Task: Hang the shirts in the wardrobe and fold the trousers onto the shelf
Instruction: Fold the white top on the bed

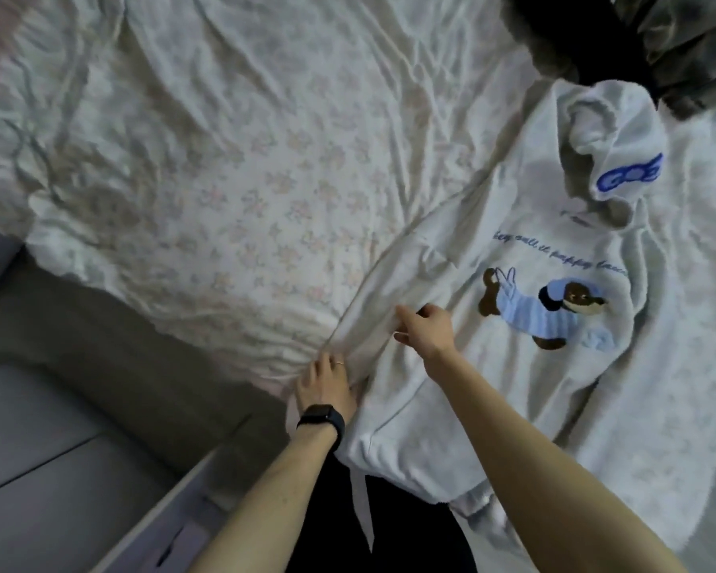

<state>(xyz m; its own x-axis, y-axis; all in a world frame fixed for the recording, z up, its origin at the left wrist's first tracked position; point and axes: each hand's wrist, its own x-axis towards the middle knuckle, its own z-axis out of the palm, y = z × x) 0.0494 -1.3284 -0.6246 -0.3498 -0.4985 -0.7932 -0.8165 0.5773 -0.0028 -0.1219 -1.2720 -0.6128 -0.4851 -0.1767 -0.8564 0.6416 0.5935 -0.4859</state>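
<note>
A pale grey hooded sweatshirt (525,378) lies face up on the bed, with a brown dog print in a blue jumper on its chest and a blue bow on the hood. Its left sleeve (393,279) runs along the body toward the bed's near edge. My left hand (325,384), with a black watch on the wrist, rests on the cuff end of that sleeve at the bed edge, fingers gathered in the fabric. My right hand (424,326) pinches the sleeve cloth a little further up, thumb and fingers closed on a fold.
The bed (224,179) carries a wrinkled floral sheet, bare to the left of the sweatshirt. Dark garments (621,39) are piled at the far right corner. Grey floor (38,428) and a white furniture edge (170,514) lie at lower left.
</note>
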